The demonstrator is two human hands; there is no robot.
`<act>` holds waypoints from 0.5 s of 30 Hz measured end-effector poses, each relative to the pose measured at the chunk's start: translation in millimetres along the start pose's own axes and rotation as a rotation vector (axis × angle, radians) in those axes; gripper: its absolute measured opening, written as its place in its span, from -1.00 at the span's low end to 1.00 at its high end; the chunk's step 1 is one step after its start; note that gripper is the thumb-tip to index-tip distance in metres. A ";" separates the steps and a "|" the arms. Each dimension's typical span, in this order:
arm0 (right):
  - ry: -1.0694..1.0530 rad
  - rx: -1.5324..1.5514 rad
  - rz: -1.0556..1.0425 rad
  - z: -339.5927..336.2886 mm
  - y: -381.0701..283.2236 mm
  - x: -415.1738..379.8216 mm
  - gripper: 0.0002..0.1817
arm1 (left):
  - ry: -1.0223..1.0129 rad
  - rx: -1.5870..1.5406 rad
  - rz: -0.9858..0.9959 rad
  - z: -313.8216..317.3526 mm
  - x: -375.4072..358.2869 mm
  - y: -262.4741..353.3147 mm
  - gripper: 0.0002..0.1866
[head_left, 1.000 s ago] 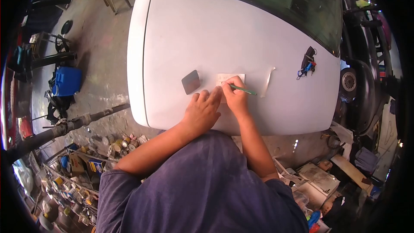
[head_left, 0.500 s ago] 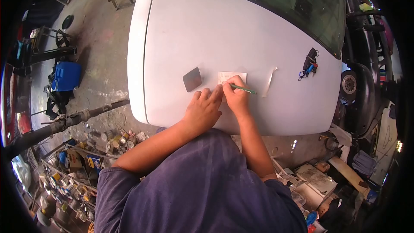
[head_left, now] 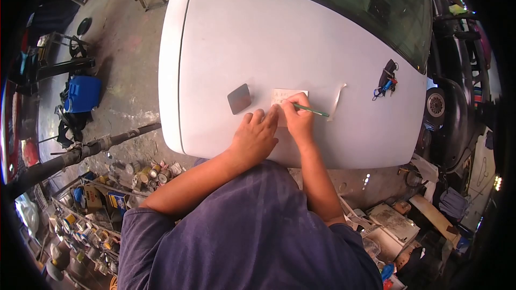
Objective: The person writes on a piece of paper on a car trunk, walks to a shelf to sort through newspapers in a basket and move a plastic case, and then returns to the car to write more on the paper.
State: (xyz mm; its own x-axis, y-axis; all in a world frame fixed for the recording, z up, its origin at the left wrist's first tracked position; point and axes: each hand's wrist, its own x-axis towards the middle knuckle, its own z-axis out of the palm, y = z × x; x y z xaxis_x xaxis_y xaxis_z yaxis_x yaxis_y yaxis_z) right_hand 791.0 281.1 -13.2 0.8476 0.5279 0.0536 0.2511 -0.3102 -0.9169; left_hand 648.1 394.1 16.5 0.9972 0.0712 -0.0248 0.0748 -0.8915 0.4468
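A small piece of paper [head_left: 280,94] with faint marks lies on the white car panel [head_left: 258,37]. My right hand [head_left: 299,118] grips a green pencil [head_left: 314,111], its tip down at the paper and partly hidden by the fingers. Flat on the panel, with fingers stretched out, my left hand [head_left: 255,134] touches the paper's lower left edge. A dark rounded-square piece [head_left: 239,99] lies left of the paper. To the right is a strip of pale tape [head_left: 337,102].
Keys with a dark strap [head_left: 385,81] lie at the panel's right, below the car window [head_left: 344,0]. A blue jerrycan [head_left: 83,94] stands on the floor at left. Several cans [head_left: 153,174] sit lower left, boxes [head_left: 395,223] lower right.
My right hand has shifted slightly to the right along the paper, and the green pencil with it. My left hand has stayed nearly in place.
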 end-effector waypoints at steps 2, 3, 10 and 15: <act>0.000 0.001 -0.021 -0.9 -1.1 1.2 -0.83 | -0.001 0.003 -0.001 0.0 0.0 -1.1 -0.23; -0.002 -0.023 -0.051 -1.7 -2.1 2.3 -0.82 | -0.003 0.003 -0.001 0.3 0.1 -1.3 -0.23; 0.003 -0.049 -0.086 0.6 6.5 3.6 -0.82 | -0.014 -0.033 -0.011 -2.3 1.1 -2.3 -0.25; -0.003 -0.084 -0.097 -0.1 3.4 3.6 -0.82 | -0.046 -0.056 -0.031 -6.6 1.3 -2.2 -0.24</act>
State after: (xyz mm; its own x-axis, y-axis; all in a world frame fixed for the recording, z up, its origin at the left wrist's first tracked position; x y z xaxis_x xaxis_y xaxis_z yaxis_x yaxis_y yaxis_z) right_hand 795.0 281.9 -16.0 0.8161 0.5609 0.1392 0.3704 -0.3229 -0.8709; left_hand 649.1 399.1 21.4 0.9938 0.0767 -0.0803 0.1065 -0.8629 0.4940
